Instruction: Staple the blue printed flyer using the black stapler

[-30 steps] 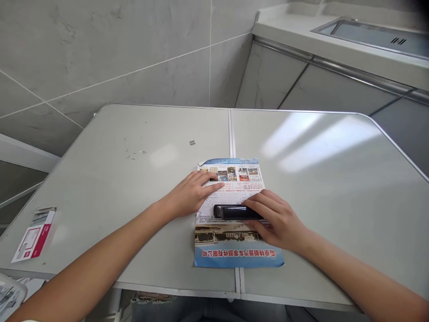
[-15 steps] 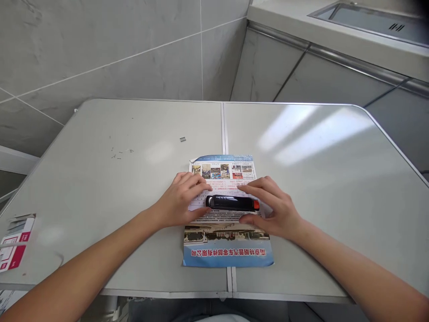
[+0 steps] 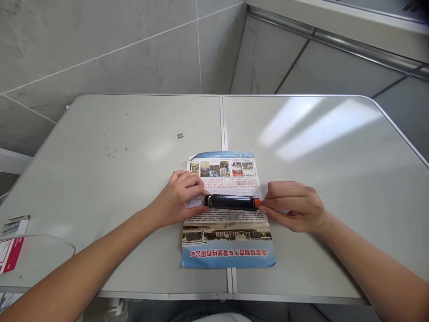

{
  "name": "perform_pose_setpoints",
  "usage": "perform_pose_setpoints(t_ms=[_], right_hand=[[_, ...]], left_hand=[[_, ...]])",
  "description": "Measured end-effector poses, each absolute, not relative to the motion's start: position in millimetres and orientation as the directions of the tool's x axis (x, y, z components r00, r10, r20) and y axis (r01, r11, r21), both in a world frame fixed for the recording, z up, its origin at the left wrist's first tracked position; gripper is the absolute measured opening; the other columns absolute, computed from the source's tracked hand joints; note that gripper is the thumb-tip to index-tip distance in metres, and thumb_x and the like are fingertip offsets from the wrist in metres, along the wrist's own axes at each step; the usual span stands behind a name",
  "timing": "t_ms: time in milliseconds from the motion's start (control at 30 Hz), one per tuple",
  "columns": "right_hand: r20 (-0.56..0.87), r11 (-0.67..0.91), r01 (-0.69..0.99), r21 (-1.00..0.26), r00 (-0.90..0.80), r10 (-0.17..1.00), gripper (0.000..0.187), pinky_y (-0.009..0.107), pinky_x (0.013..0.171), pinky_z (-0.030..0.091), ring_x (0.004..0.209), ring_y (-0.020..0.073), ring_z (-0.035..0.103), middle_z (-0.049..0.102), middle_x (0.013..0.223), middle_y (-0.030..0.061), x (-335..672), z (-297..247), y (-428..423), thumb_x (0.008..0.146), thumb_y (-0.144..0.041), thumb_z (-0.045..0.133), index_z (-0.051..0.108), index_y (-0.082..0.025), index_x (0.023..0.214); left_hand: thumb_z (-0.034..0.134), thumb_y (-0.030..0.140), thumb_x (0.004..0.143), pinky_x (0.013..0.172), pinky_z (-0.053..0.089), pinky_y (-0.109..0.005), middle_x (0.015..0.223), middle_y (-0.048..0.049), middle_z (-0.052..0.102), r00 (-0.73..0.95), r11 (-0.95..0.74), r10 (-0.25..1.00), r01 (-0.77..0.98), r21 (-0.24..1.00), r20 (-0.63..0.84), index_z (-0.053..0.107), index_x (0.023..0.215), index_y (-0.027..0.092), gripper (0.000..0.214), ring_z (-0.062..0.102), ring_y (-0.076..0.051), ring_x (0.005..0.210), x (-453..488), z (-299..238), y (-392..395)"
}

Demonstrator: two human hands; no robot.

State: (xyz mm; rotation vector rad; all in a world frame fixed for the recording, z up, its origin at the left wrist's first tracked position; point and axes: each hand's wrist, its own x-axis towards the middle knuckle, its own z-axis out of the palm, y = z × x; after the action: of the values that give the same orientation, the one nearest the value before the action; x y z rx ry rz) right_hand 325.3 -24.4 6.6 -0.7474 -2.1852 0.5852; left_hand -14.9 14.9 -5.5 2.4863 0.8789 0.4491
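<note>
A printed leaflet [image 3: 228, 230] was spread across the seam [image 3: 231, 281] of the counter [image 3: 301, 264], and over its middle a black stapler [image 3: 231, 201] was positioned crosswise. The stapler's left end was held between the slightly parted thumb and fingers of the left hand [image 3: 181, 199], while its orange right end was pinched between the nearly closed fingertips of the right hand [image 3: 295, 205]. Beyond the leaflet, a small grey strip [image 3: 180, 136] was seen, with tiny dark bits [image 3: 114, 156] scattered to its left.
</note>
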Motion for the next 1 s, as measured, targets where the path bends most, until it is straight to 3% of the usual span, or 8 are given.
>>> perform_pose_setpoints(t_ms=[267,467,800,933,1000], right_hand=[[0.397,0.622,0.305,-0.722,-0.554,0.732,0.024,0.033,0.049,0.039,0.053,0.0165,0.051,0.055,0.062,0.0013,322.3,10.8,-25.7,0.103,-0.023,0.060,0.072,-0.027,0.082],[0.417,0.619,0.256,-0.743,-0.546,0.727,0.022,0.031,0.049,0.035,0.054,0.0148,0.048,0.055,0.064,-0.0001,322.4,9.9,-25.1,0.100,-0.015,0.063,0.072,-0.026,0.083],[0.408,0.618,0.275,-0.737,-0.547,0.730,0.022,0.031,0.048,0.038,0.053,0.0148,0.051,0.058,0.063,0.0004,321.7,8.0,-23.6,0.102,-0.020,0.062,0.072,-0.026,0.082],[0.539,0.694,0.231,-0.682,-0.482,0.691,0.015,0.032,0.053,0.044,0.059,0.0165,0.057,0.064,0.069,0.0027,314.7,6.6,-23.2,0.100,-0.016,0.064,0.074,-0.024,0.093],[0.553,0.691,0.265,-0.672,-0.442,0.707,0.010,0.035,0.063,0.052,0.074,0.0206,0.063,0.070,0.084,0.0065,308.2,3.9,-24.8,0.098,-0.025,0.070,0.074,-0.023,0.107]], left_hand=[[0.075,0.048,0.094,0.104,0.036,-0.045,0.109,-0.0048,0.073,0.739,-0.693,0.649,0.477,0.540,0.180,0.071,0.105,0.025,0.026,0.063,-0.024,0.105,-14.8,-7.3,15.3],[0.074,0.050,0.094,0.105,0.035,-0.046,0.108,-0.0045,0.074,0.734,-0.667,0.663,0.491,0.561,0.147,0.072,0.100,0.025,0.025,0.063,-0.024,0.103,-14.5,-7.0,15.4],[0.078,0.046,0.092,0.104,0.034,-0.045,0.107,-0.0041,0.074,0.729,-0.658,0.667,0.481,0.580,0.152,0.072,0.098,0.024,0.023,0.063,-0.023,0.104,-14.4,-8.0,15.8],[0.078,0.044,0.092,0.105,0.033,-0.044,0.107,-0.0040,0.073,0.736,-0.669,0.658,0.476,0.570,0.157,0.071,0.099,0.023,0.023,0.063,-0.022,0.104,-14.4,-5.9,15.6],[0.077,0.043,0.093,0.104,0.033,-0.044,0.107,-0.0039,0.072,0.739,-0.673,0.657,0.483,0.560,0.153,0.070,0.100,0.022,0.023,0.062,-0.022,0.104,-13.9,-5.0,15.1]])
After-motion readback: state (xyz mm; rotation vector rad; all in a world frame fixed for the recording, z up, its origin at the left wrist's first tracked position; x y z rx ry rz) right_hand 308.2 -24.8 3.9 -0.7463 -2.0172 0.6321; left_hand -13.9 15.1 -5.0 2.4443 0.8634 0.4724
